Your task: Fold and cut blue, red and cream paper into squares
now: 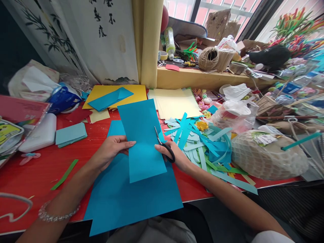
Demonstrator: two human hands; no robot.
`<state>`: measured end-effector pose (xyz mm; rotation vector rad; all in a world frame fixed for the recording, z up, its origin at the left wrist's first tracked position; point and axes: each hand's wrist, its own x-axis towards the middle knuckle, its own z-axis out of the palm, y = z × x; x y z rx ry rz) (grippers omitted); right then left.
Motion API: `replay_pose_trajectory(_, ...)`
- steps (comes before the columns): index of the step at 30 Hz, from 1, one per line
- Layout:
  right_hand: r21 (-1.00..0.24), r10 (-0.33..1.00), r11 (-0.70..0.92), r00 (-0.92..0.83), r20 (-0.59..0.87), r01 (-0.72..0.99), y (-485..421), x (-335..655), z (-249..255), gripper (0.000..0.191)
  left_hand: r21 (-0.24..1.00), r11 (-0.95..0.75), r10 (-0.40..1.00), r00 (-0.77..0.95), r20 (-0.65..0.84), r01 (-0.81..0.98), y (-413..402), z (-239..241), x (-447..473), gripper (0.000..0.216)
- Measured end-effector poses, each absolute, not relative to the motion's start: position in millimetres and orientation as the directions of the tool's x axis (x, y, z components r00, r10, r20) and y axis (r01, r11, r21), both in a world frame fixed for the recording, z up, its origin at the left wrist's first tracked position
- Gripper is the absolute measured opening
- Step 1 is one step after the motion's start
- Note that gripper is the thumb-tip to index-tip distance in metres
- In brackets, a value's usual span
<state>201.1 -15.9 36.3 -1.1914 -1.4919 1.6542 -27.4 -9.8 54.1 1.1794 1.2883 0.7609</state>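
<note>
**Plenty snipped, more apparently left!**

And there it was: the left hand (116, 148) pinched a blue rectangular paper sheet (144, 135), frame centre, looking mostly whole; the right hand (179, 158) gripped black-handled metal scissors (170, 149) at its edge. Cut blue-and-green paper strips (210, 150) lay heaped centre-right.

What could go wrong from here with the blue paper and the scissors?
The left hand pinches the blue rectangle by one side, so it may swing and the scissors could cut crooked. The large blue sheet below overhangs the front edge of the table, so a knock might dislodge it.
</note>
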Motion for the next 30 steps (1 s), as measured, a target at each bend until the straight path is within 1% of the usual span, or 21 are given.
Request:
replay_pose_trajectory(6,-0.979,0.89,-0.185,-0.408,-0.202,0.08,-17.0,200.0,37.9,0.042,0.942,0.274,0.935,0.174,-0.308,0.196,-9.3,51.1,-27.4,0.024)
replay_pose_trajectory(14,-0.981,0.885,-0.19,-0.427,-0.183,0.027,-17.1,199.8,34.5,0.039,0.942,0.278,0.934,0.176,-0.311,0.19,-9.0,48.1,-28.2,0.024)
replay_pose_trajectory(23,-0.982,0.895,-0.182,-0.406,-0.185,0.046,-17.4,199.4,34.3,0.043,0.94,0.271,0.932,0.186,-0.31,0.209,-8.7,44.8,-28.0,0.025)
replay_pose_trajectory(30,-0.985,0.892,-0.173,-0.424,-0.159,0.006,-16.1,200.2,29.7,0.039,0.941,0.279,0.929,0.194,-0.315,0.192,-8.9,46.0,-27.7,0.023)
